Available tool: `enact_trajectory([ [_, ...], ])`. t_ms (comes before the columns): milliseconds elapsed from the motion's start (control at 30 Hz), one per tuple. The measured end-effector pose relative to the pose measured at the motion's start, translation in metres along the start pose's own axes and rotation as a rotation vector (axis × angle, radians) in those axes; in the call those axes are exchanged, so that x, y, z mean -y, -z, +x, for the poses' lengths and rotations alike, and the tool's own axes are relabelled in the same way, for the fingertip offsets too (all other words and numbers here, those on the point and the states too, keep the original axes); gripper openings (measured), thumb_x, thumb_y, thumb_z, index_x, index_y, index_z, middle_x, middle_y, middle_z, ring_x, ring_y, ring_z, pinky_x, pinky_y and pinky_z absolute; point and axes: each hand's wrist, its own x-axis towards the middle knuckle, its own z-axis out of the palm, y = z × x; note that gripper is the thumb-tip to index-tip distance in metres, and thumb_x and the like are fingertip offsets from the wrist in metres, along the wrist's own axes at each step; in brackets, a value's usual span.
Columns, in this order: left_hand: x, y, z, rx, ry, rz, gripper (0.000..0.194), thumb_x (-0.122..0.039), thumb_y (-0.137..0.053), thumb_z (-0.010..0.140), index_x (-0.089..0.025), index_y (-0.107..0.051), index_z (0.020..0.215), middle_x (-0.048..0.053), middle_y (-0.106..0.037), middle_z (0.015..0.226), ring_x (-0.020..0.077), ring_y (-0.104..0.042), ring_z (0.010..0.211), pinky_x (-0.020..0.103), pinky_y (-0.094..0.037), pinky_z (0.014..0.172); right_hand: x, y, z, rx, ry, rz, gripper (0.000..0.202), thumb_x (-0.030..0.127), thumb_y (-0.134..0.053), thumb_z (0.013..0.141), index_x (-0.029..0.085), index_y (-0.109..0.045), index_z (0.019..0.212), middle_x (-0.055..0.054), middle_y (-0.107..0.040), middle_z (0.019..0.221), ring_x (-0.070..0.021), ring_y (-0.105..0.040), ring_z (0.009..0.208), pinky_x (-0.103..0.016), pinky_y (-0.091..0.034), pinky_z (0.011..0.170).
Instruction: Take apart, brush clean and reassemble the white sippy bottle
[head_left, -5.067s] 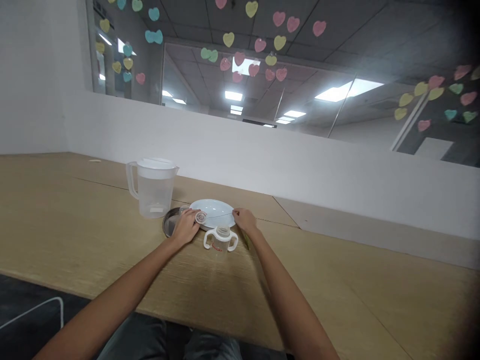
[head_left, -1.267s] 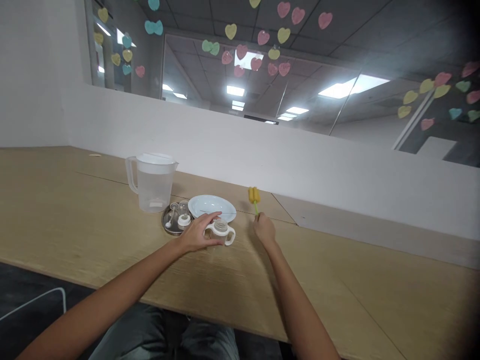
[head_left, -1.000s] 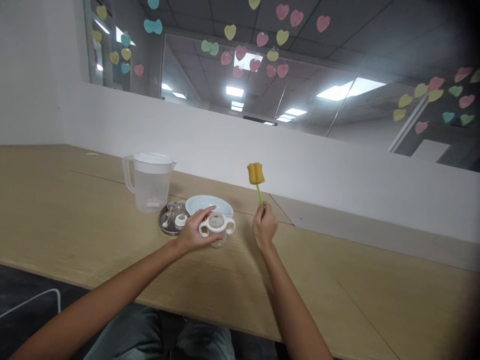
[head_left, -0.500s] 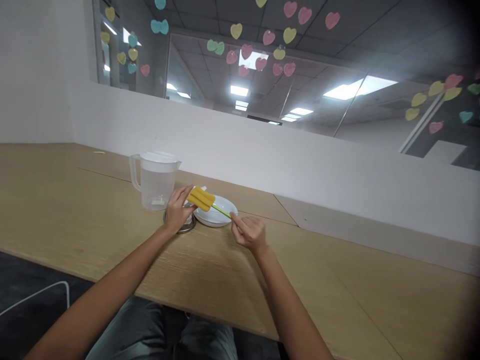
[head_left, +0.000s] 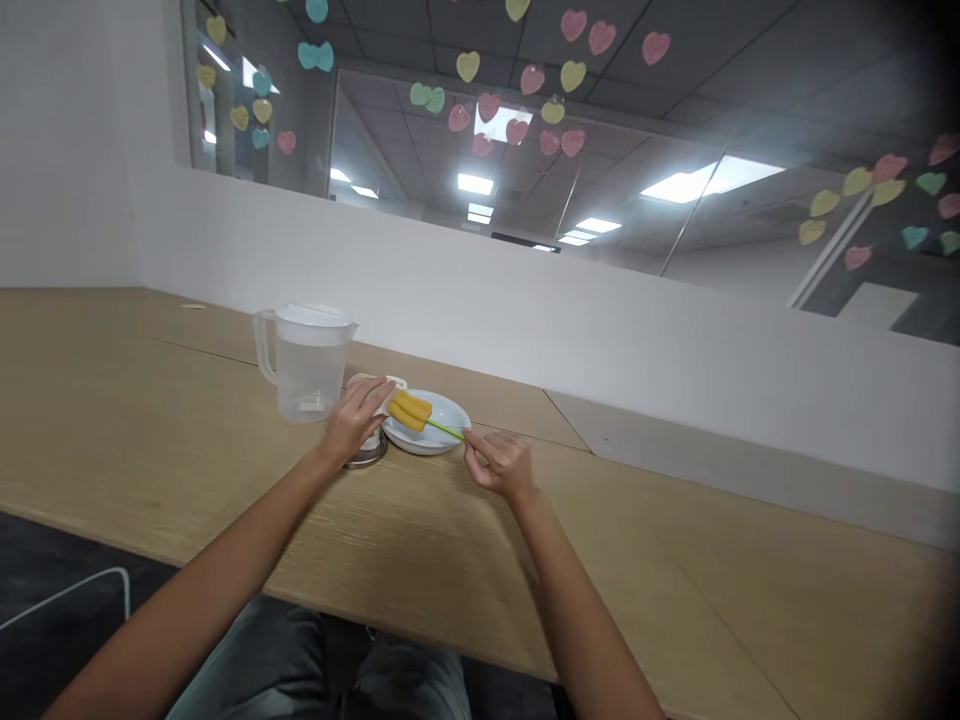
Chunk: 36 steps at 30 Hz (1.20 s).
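Note:
My right hand [head_left: 501, 463] is closed on the thin green handle [head_left: 445, 430] of a sponge brush. Its yellow sponge head [head_left: 409, 410] hangs over a white bowl [head_left: 439, 440] on the table. My left hand [head_left: 358, 418] is at the left end of the sponge, fingers bent around something whitish and clear that I cannot make out, mostly hidden by the fingers. Under that hand, a round metal-rimmed object [head_left: 367, 455] shows in part beside the bowl.
A clear plastic pitcher [head_left: 310, 370] with a white lid stands left of my left hand, its handle facing left. The wooden table [head_left: 187, 430] runs along a white wall [head_left: 465, 290]. A small flat piece [head_left: 193, 306] lies at the far left.
The sponge head has tilted and shifted slightly right, relative to my left hand. My left hand has moved slightly left, its fingers straighter. A white rim now shows behind it.

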Motion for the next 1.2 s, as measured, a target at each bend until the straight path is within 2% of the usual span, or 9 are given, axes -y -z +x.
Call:
enact_trajectory([
  [167,0.000,0.000,0.000,0.011,-0.003,0.000,0.044,-0.025,-0.047,0.087,-0.019,-0.048,0.131,0.011,-0.055,0.125,0.0229,-0.049,0.116,0.040,-0.040,0.103,0.010,0.004,0.004,-0.122,0.061,0.008,0.023,0.021,-0.049,0.081,0.020,-0.072,0.086,0.001,-0.056,0.048,-0.0088,-0.047,0.045,-0.022,-0.028,0.051],
  [467,-0.003,0.002,0.001,-0.032,-0.039,-0.005,0.041,-0.021,-0.045,0.089,-0.021,-0.049,0.130,0.009,-0.055,0.127,0.0214,-0.049,0.118,0.037,-0.041,0.102,0.019,0.009,0.009,-0.003,-0.047,-0.014,0.026,0.025,-0.047,0.082,0.020,-0.072,0.087,-0.001,-0.063,0.054,-0.0101,-0.053,0.050,-0.023,-0.031,0.055],
  [633,-0.007,0.002,0.001,0.003,-0.108,0.006,0.041,-0.017,-0.045,0.088,-0.021,-0.050,0.129,0.008,-0.055,0.126,0.0212,-0.049,0.117,0.036,-0.041,0.101,0.026,0.008,0.010,0.002,-0.086,-0.027,0.025,0.024,-0.045,0.082,0.020,-0.069,0.077,0.000,-0.062,0.053,-0.0106,-0.052,0.048,-0.023,-0.028,0.053],
  [767,-0.010,0.000,0.002,-0.009,-0.137,-0.006,0.042,-0.014,-0.045,0.087,-0.021,-0.052,0.127,0.008,-0.056,0.125,0.0203,-0.050,0.117,0.036,-0.042,0.101,0.032,0.005,0.010,0.020,-0.111,-0.021,0.022,0.023,-0.046,0.081,0.018,-0.067,0.076,0.000,-0.064,0.057,-0.0102,-0.053,0.050,-0.023,-0.028,0.053],
  [833,-0.010,0.000,0.002,-0.037,-0.142,-0.013,0.043,-0.012,-0.044,0.087,-0.021,-0.051,0.128,0.009,-0.056,0.124,0.0201,-0.050,0.117,0.036,-0.043,0.100,0.034,0.002,0.010,-0.007,-0.102,-0.024,0.021,0.022,-0.046,0.081,0.018,-0.065,0.076,0.000,-0.063,0.056,-0.0097,-0.052,0.049,-0.023,-0.028,0.053],
  [933,-0.013,0.000,0.003,-0.070,-0.156,-0.021,0.044,-0.011,-0.045,0.087,-0.021,-0.049,0.129,0.010,-0.056,0.124,0.0201,-0.050,0.117,0.037,-0.044,0.100,0.035,-0.002,0.009,-0.116,-0.054,-0.034,0.018,0.020,-0.047,0.080,0.017,-0.064,0.075,0.001,-0.060,0.052,-0.0092,-0.050,0.046,-0.023,-0.026,0.051],
  [1033,-0.021,0.000,0.004,-0.064,-0.226,-0.035,0.043,-0.014,-0.047,0.087,-0.020,-0.048,0.130,0.010,-0.056,0.124,0.0204,-0.051,0.117,0.036,-0.044,0.100,0.039,-0.005,0.009,-0.211,0.008,-0.032,0.016,0.018,-0.047,0.080,0.017,-0.062,0.075,0.002,-0.058,0.050,-0.0093,-0.049,0.044,-0.024,-0.027,0.050],
  [1133,-0.029,-0.001,0.005,-0.036,-0.289,-0.036,0.043,-0.013,-0.048,0.087,-0.018,-0.048,0.130,0.011,-0.056,0.124,0.0205,-0.051,0.117,0.035,-0.044,0.100,0.044,-0.007,0.009,-0.245,0.044,-0.028,0.015,0.017,-0.047,0.082,0.016,-0.062,0.080,0.001,-0.057,0.051,-0.0098,-0.049,0.045,-0.024,-0.029,0.050],
  [1200,-0.032,-0.001,0.006,-0.059,-0.280,-0.025,0.044,-0.011,-0.048,0.086,-0.018,-0.048,0.130,0.011,-0.055,0.125,0.0205,-0.050,0.117,0.035,-0.044,0.100,0.047,-0.007,0.010,-0.250,0.047,-0.004,0.017,0.016,-0.047,0.083,0.015,-0.063,0.088,0.001,-0.060,0.056,-0.0097,-0.051,0.048,-0.024,-0.031,0.052],
])
